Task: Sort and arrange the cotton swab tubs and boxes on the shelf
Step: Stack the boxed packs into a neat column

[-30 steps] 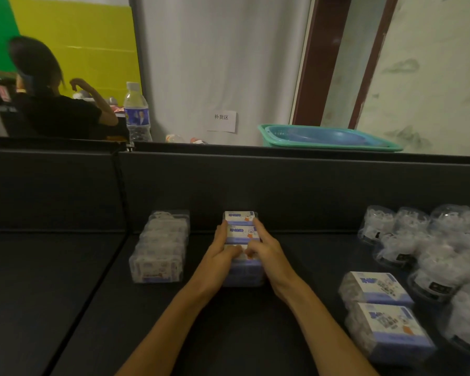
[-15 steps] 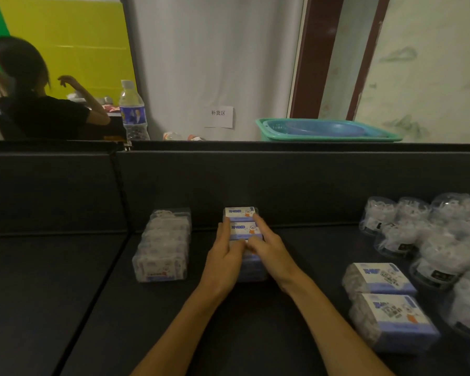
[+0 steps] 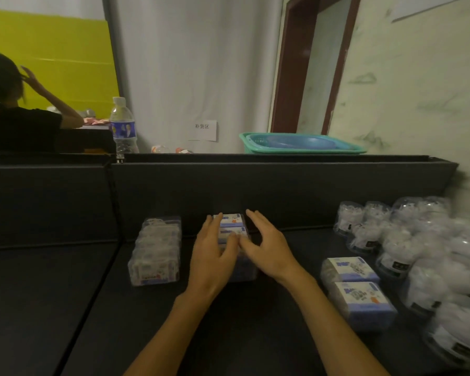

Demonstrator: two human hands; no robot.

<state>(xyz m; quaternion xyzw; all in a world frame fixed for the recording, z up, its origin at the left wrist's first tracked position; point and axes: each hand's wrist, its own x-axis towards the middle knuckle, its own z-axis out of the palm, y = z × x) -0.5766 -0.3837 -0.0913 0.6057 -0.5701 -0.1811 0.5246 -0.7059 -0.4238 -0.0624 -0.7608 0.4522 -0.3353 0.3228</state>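
- Both hands sit over the middle row of blue-topped boxes (image 3: 231,229), which runs from the shelf's back wall toward the person.
- The left hand (image 3: 210,255) lies along the row's left side, fingers straight and loosely spread, gripping nothing.
- The right hand (image 3: 269,248) hovers at the row's right side, fingers fanned out and also gripping nothing; I cannot tell whether it touches the boxes.
- From here, the step looks like squaring up this row, and it seems about finished.
- A row of clear boxes (image 3: 156,251) stands just beside it on the left, already lined up.
- Two more blue-topped boxes (image 3: 356,289) wait loose on the dark shelf (image 3: 255,335) to the right, apart from the row.
- Beyond them a jumble of round tubs (image 3: 418,253) fills the right end, unsorted.
- The next move probably calls for the right hand to reach over, take a loose box, and set it at the near end of the row, flush and facing the same way.
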